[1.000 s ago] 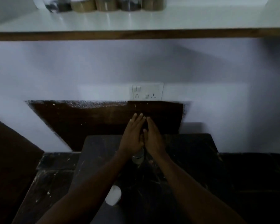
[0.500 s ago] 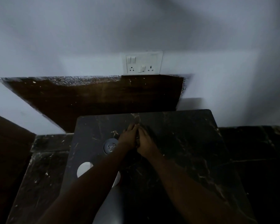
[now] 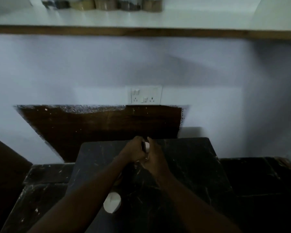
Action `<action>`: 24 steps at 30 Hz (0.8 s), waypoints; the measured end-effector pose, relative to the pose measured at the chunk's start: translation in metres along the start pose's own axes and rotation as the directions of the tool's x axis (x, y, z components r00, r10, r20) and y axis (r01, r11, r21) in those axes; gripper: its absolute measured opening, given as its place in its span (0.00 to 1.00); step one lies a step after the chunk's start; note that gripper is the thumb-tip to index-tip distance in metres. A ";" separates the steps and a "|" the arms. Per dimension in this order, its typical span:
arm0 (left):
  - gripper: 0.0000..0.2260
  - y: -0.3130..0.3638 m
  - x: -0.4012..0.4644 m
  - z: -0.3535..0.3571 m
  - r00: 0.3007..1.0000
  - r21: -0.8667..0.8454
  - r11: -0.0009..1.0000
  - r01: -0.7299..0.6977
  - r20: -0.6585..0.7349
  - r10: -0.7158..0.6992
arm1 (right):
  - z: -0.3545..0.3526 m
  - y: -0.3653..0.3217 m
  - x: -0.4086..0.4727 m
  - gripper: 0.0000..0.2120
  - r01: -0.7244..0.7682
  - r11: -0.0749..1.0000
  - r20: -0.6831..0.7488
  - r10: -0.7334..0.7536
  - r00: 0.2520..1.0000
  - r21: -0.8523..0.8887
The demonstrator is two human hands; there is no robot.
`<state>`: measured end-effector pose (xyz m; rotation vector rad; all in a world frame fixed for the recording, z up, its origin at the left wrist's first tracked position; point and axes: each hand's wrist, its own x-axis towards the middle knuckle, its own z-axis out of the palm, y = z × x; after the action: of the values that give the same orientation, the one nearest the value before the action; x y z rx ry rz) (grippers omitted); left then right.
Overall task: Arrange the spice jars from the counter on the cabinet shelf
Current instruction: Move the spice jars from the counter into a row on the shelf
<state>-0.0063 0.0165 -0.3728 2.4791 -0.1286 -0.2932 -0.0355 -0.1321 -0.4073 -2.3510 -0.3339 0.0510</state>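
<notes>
My left hand and my right hand are cupped together around a spice jar above the dark marble counter. Only the jar's white lid and a dark sliver show between my fingers. Another jar with a white lid stands on the counter beside my left forearm. High up, the white cabinet shelf with a wooden front edge carries a row of several filled spice jars, cut off by the frame's top.
A white switch and socket plate sits on the pale wall above a dark wooden backsplash panel. Lower dark marble surfaces flank the raised counter on both sides. The scene is dim.
The view has tilted up, bringing the shelf back into sight. My hands have lifted a jar off the counter and hold it closer to the wall.
</notes>
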 end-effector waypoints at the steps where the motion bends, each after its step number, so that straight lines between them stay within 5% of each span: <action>1: 0.21 0.009 -0.001 -0.014 1.000 -0.024 1.000 -0.021 -0.022 0.020 | -0.014 -0.007 0.004 0.47 0.046 0.999 -0.028 -0.045 0.999 0.022; 4: 0.13 0.044 -0.010 -0.066 0.993 -0.223 0.969 -0.108 -0.074 0.093 | -0.067 -0.037 0.021 0.39 0.172 0.977 -0.100 -0.160 0.982 0.122; 6: 0.11 0.066 -0.018 -0.105 0.982 -0.489 0.852 -0.184 -0.127 0.140 | -0.109 -0.061 0.031 0.34 0.255 0.940 -0.160 -0.223 0.962 0.227; 9: 0.23 0.094 -0.035 -0.154 0.962 -0.708 0.657 -0.260 -0.130 0.240 | -0.171 -0.098 0.041 0.32 0.374 0.873 -0.271 -0.296 0.916 0.312; 13: 0.32 0.140 -0.055 -0.191 0.920 -0.746 0.569 -0.347 -0.154 0.360 | -0.242 -0.153 0.055 0.28 0.510 0.783 -0.403 -0.363 0.840 0.356; 17: 0.30 0.187 -0.060 -0.226 0.833 -0.530 0.649 -0.546 -0.428 0.351 | -0.307 -0.205 0.068 0.18 0.605 0.739 -0.429 -0.463 0.775 0.296; 21: 0.38 0.235 -0.049 -0.252 0.710 -0.281 0.790 -0.546 -0.655 0.258 | -0.360 -0.242 0.080 0.14 0.646 0.757 -0.505 -0.524 0.686 0.092; 24: 0.38 0.261 -0.034 -0.267 0.587 -0.106 0.828 -0.550 -0.755 0.292 | -0.383 -0.260 0.092 0.15 0.595 0.803 -0.463 -0.535 0.707 -0.020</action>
<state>0.0190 -0.0298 -0.0017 1.9575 -0.3148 0.8139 0.0465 -0.1908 0.0541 -1.9514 -0.7808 -0.7405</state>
